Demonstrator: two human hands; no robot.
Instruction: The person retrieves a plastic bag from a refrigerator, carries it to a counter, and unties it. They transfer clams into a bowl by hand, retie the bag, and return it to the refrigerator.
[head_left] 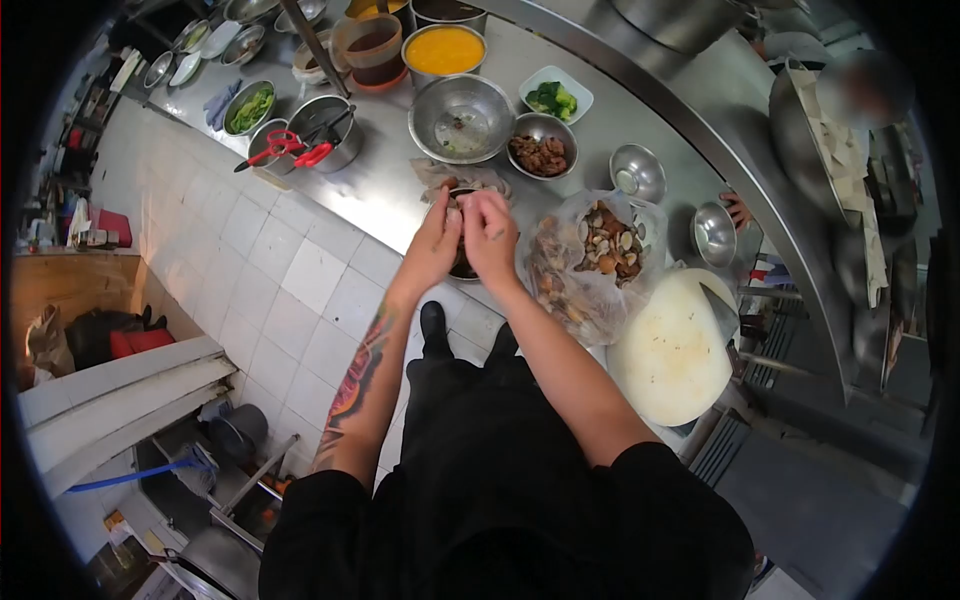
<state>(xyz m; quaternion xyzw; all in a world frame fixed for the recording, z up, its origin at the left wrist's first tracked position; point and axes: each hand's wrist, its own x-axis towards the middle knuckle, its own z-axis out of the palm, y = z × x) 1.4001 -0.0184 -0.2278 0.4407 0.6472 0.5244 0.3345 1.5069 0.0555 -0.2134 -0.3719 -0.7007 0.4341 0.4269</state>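
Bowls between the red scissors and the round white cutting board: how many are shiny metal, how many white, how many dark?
Shiny metal bowls: 4
White dish: 1
Dark bowl under the left hand and right hand: 1
Total: 6

Steel counter (380,190): bowls (462,118), white board (672,350), bag (590,265), probably clams

A single head-worn view looks steeply down, close over the steel counter (390,190).
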